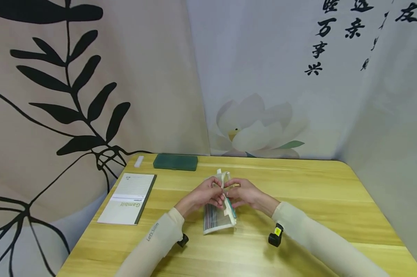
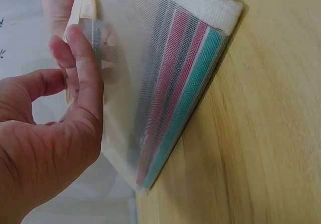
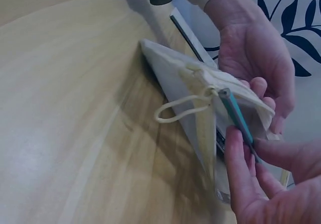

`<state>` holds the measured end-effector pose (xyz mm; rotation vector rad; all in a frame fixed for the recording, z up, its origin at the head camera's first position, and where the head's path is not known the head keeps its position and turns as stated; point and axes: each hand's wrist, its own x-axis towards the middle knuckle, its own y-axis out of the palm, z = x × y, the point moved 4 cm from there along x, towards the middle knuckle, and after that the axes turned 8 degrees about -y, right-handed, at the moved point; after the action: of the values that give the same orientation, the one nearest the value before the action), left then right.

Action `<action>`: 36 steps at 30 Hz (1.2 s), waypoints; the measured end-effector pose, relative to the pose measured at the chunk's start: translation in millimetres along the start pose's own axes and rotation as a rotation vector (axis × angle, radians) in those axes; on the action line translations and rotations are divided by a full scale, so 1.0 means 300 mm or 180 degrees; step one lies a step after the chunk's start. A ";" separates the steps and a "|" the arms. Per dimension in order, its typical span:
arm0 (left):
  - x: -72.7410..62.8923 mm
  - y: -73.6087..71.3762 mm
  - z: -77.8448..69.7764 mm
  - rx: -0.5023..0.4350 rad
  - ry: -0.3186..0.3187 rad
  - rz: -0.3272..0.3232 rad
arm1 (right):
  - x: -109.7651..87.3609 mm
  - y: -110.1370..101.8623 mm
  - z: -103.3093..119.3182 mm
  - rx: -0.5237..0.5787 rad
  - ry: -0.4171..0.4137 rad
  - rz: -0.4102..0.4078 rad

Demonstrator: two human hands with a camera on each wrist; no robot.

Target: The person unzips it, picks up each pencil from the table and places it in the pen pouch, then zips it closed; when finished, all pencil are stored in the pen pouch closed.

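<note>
A pale mesh zip pouch (image 1: 218, 223) with grey, pink and teal stripes (image 2: 175, 98) along one side stands tilted on the table between both hands. My left hand (image 1: 205, 192) pinches its upper edge between thumb and fingers. At the pouch's opening, my right hand (image 1: 246, 194) holds a slim teal pencil (image 3: 234, 112) between thumb and fingertips. The pencil's blunt end points up past the rim, and its lower part is hidden by the fingers. A cream cord loop (image 3: 168, 108) hangs from the zip end.
To the left lies a white notepad (image 1: 125, 200) with "Gambit" printed on it. Behind it are a small white block (image 1: 138, 161) and a dark green case (image 1: 175, 162) near the table's back edge. Printed curtains (image 1: 160, 77) hang right behind the wooden table (image 1: 315, 204).
</note>
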<state>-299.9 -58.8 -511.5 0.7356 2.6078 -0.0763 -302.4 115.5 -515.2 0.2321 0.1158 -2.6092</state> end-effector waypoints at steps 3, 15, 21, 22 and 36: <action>-0.005 -0.003 -0.004 0.0026 0.0005 0.0037 | 0.006 0.005 -0.003 0.0011 0.0011 -0.0071; -0.003 0.005 -0.005 -0.0025 -0.0004 0.0100 | 0.003 0.011 -0.012 0.0008 0.0016 -0.0314; -0.005 0.005 -0.008 -0.0022 0.0005 0.0129 | 0.004 0.019 -0.007 0.0041 0.0001 -0.0388; -0.004 0.005 -0.009 -0.0015 0.0012 0.0129 | 0.006 0.021 -0.008 0.0049 -0.0001 -0.0397; 0.001 -0.021 -0.009 -0.0023 0.0014 -0.0038 | -0.052 0.003 0.015 0.0144 -0.0162 -0.0441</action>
<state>-304.4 -63.7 -509.6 0.7184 2.6155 -0.0687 -289.4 121.7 -507.9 0.1792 0.0568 -2.7557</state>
